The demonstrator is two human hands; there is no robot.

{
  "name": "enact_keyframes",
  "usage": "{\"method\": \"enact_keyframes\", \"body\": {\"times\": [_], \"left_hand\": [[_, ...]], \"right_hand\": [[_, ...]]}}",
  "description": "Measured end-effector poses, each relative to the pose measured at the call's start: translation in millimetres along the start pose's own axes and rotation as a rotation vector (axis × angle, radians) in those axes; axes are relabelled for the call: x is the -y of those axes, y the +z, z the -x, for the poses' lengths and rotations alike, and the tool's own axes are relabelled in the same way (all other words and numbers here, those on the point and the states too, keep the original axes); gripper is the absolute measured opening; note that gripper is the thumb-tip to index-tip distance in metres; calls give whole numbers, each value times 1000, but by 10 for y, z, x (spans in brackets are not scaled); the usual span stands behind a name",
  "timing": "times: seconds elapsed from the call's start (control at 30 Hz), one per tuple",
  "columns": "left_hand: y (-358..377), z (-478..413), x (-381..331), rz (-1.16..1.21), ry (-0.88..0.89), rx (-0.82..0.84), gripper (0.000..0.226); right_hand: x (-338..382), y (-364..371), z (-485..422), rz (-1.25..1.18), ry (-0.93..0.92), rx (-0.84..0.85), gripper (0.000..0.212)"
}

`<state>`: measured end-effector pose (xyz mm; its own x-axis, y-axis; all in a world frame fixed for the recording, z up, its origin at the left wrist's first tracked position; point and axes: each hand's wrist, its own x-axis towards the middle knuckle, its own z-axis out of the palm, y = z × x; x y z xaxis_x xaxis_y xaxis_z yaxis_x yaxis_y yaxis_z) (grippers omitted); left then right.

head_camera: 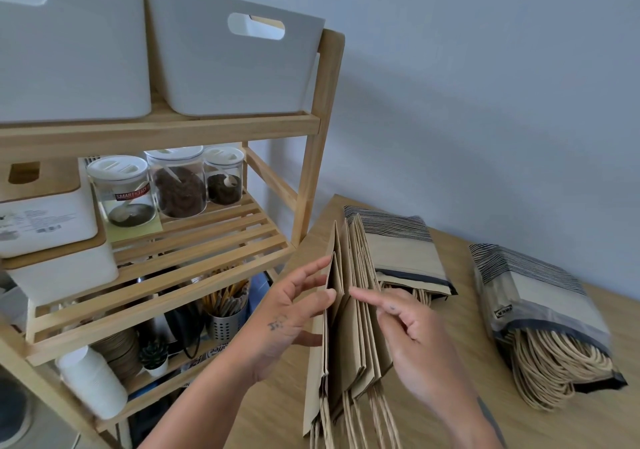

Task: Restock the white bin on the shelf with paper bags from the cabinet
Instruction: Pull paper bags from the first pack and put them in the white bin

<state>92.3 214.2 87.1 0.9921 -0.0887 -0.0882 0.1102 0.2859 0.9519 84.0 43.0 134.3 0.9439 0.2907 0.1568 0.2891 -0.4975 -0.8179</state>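
A loose stack of folded brown paper bags (349,341) stands on edge on the wooden table (460,424), twine handles toward me. My left hand (291,313) holds the stack's left side, thumb and fingers around the outer bag. My right hand (408,327) touches the right side, its index finger pointing into the folds. Two wrapped bundles of paper bags lie further right: one (405,251) just behind the stack, another (543,313) at the far right. Two white bins sit on the top shelf, the right one (228,78) with a handle slot, the left one (69,61) beside it.
The wooden shelf unit (311,178) stands left of the table. Its middle shelf holds three clear jars (176,185) and white lidded boxes (48,216). Below are a metal cup of pencils (225,313), a small plant (154,355) and stacked white cups (93,379). A wall runs behind.
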Motion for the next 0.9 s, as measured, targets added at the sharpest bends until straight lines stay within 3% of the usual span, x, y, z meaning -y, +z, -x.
{"method": "enact_keyframes", "body": {"times": [0.4, 0.5, 0.6, 0.73, 0.9], "left_hand": [[4, 31, -16, -25, 8, -15, 43], [12, 33, 17, 22, -19, -19, 38], [26, 42, 91, 36, -39, -12, 36], [27, 27, 194, -4, -65, -7, 34], [-42, -35, 390, -84, -61, 5, 34]], "right_hand": [[-25, 13, 3, -134, 76, -5, 27], [6, 54, 5, -139, 39, -12, 13], [-49, 81, 1, -88, 45, -44, 26], [-10, 74, -10, 24, 92, -90, 24], [127, 30, -145, 208, 184, 146, 53]]}}
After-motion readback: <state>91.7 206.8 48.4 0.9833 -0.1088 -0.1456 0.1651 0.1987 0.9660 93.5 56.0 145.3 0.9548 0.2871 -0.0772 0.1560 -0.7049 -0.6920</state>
